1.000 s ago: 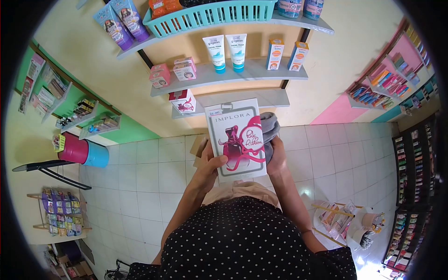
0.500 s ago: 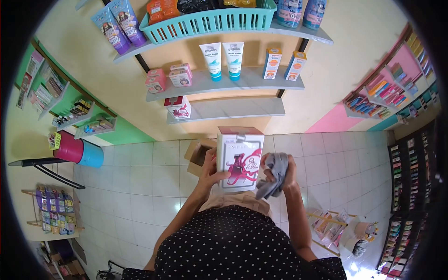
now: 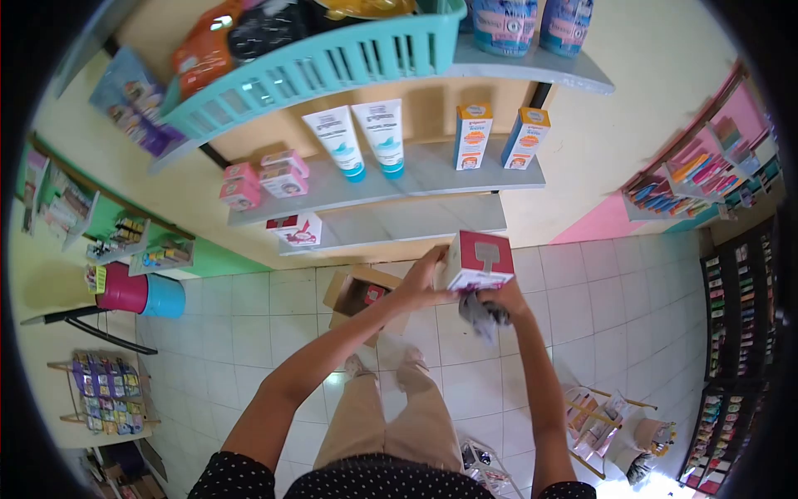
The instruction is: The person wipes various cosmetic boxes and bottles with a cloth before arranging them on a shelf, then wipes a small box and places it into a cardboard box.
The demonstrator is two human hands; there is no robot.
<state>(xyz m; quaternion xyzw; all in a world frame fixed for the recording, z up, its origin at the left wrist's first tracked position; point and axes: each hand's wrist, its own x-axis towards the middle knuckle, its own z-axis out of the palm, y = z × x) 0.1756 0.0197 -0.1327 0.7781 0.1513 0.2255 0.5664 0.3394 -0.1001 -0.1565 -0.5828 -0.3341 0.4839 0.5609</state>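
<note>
A white box with a dark red top (image 3: 484, 254) is held out in front of the lowest shelf, its top turned toward me. My left hand (image 3: 426, 281) grips the box's left side, fingers behind it and thumb along the lower edge. My right hand (image 3: 505, 298) is closed round a grey cloth (image 3: 482, 318) at the box's lower right; the cloth hangs below the box. A similar red and white box (image 3: 296, 229) stands at the left end of the lowest shelf (image 3: 399, 224).
Above are a shelf (image 3: 432, 170) with tubes and small boxes, and a teal basket (image 3: 316, 71). An open carton (image 3: 337, 291) with a red item inside is on the floor by my feet. A rack (image 3: 594, 416) stands at the lower right.
The box has moved up and right, and tilted so its red top shows. Both arms reach farther forward. The cloth has come under the box, and the view has shifted, showing my legs and feet.
</note>
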